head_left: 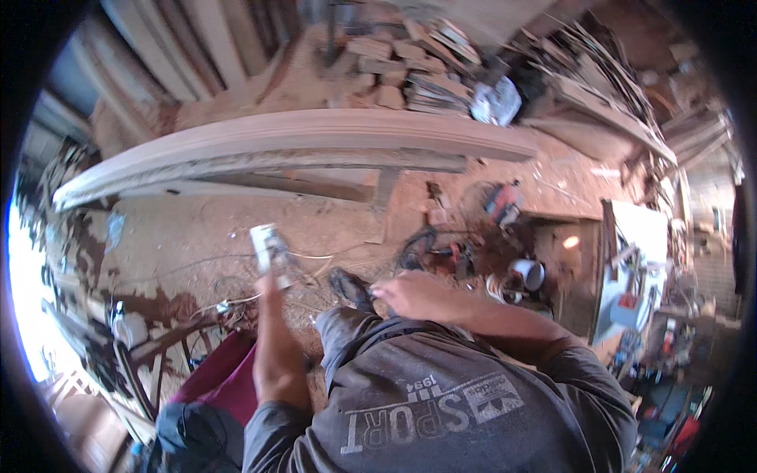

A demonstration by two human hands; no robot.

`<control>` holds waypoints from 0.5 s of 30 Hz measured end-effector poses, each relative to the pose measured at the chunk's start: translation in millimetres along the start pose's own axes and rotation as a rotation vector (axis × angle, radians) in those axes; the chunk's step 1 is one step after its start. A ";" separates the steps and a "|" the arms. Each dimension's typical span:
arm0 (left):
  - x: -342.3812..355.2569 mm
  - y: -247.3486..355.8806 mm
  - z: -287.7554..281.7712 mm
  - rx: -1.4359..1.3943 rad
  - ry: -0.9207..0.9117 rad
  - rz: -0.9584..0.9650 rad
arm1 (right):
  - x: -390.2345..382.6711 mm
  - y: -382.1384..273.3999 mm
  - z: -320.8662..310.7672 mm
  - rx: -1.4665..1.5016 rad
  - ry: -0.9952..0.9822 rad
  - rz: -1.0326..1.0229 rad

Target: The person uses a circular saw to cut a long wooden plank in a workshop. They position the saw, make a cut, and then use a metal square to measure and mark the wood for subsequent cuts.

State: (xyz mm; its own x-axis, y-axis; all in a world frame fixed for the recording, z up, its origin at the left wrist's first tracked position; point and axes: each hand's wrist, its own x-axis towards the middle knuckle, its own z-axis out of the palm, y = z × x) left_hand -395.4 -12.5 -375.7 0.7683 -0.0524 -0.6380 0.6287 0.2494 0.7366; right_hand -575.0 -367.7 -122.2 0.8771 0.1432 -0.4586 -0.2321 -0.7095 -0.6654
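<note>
Apparently, the left hand (271, 293) was closed on the near end of a white block (264, 241), which jutted out ahead of it, though blur hid the exact grip. A hold so far to one end could have let the block tip or slip, had the fingers loosened. The right hand (414, 296) was open, its fingers loosely bent and seemingly empty, so it gave the block no support. A pale cord (311, 256) lay just right of the block, and a shoe (348, 288) stood beside the right hand's fingertips; a careless step there might have caught the cord.
</note>
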 end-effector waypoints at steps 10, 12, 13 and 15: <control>-36.7 161.0 -62.6 1.260 0.493 0.333 | -189.2 269.1 -251.9 0.027 0.791 0.776; -36.8 169.2 -56.1 1.376 0.487 0.339 | -228.9 327.5 -315.4 0.286 1.154 0.703; -34.9 171.3 -53.9 1.406 0.482 0.321 | -251.2 350.4 -340.9 0.606 1.294 0.524; -27.3 172.5 -52.9 1.471 0.452 0.302 | -275.4 385.6 -393.0 0.615 1.460 0.610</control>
State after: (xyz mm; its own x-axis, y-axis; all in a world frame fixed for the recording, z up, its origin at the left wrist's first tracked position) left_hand -314.3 83.1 -243.1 0.9539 0.1732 -0.2452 0.2321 -0.9434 0.2367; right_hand -740.8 -951.9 -21.1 0.1514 -0.9864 -0.0643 -0.4665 -0.0139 -0.8844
